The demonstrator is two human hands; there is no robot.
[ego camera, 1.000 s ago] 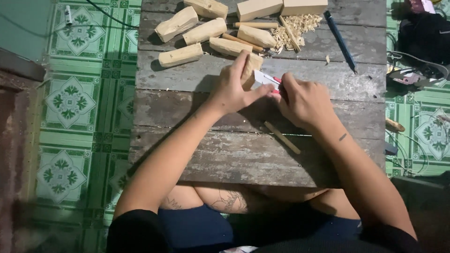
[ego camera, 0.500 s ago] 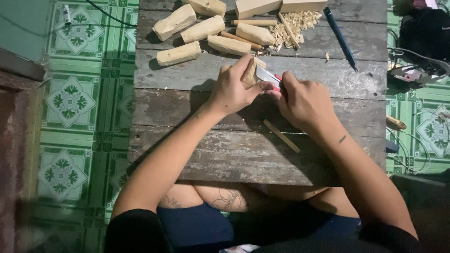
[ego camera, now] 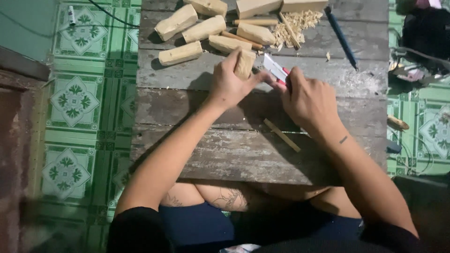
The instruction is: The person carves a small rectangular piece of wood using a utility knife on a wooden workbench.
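Observation:
My left hand [ego camera: 231, 84] grips a short, pale wooden block [ego camera: 244, 63], held upright over the weathered plank table [ego camera: 187, 159]. My right hand [ego camera: 307, 100] holds a red-handled utility knife [ego camera: 275, 69] whose blade points at the block's right side. My left thumb reaches across to the knife. Both hands sit at the table's middle, just in front of a row of carved wooden pieces [ego camera: 199, 30].
A heap of wood shavings [ego camera: 295, 26] and square wooden blocks [ego camera: 255, 7] lie at the table's far edge. A blue pen [ego camera: 341, 37] lies far right, and a thin wooden stick [ego camera: 281, 135] near my right wrist. Green patterned floor tiles [ego camera: 75, 100] surround the table, with cables and dark gear [ego camera: 424, 42] at right.
The left hand has turned the block more upright and shifted it slightly away from me. The knife stays against the block's right side. The view has drifted a little.

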